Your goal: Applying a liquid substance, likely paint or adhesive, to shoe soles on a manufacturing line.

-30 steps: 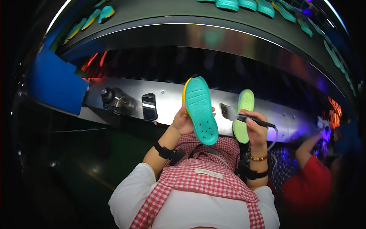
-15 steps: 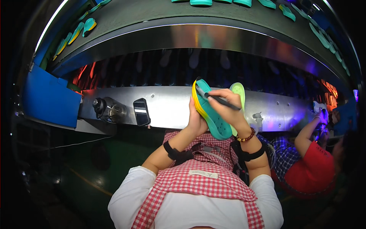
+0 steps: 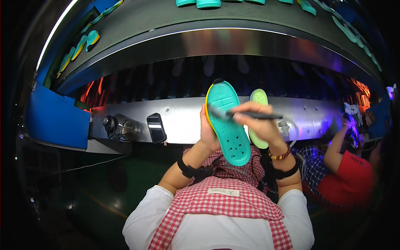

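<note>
My left hand (image 3: 208,134) is wrapped round the left edge of a teal shoe sole (image 3: 231,139) with a yellow side and a black toe tip. Its broad face, with small holes near the heel, is turned up toward me. In my right hand (image 3: 261,125) I grip a brush (image 3: 266,116) by its dark handle. The blurred brush head lies over the left part of the sole's face. Behind my right hand, partly hidden by it, a lime-green sole (image 3: 259,96) lies on the metal ledge.
On the metal ledge (image 3: 179,109) stand a phone (image 3: 156,128) and a clear jug with a black lid (image 3: 123,127). Beyond it, a conveyor belt (image 3: 166,18) carries several teal soles (image 3: 208,3). At right, a person in red (image 3: 346,177) works close by.
The sole has turned so its broad face shows more and its yellow side less. My right hand has moved slightly right and down, with the brush handle now nearly level.
</note>
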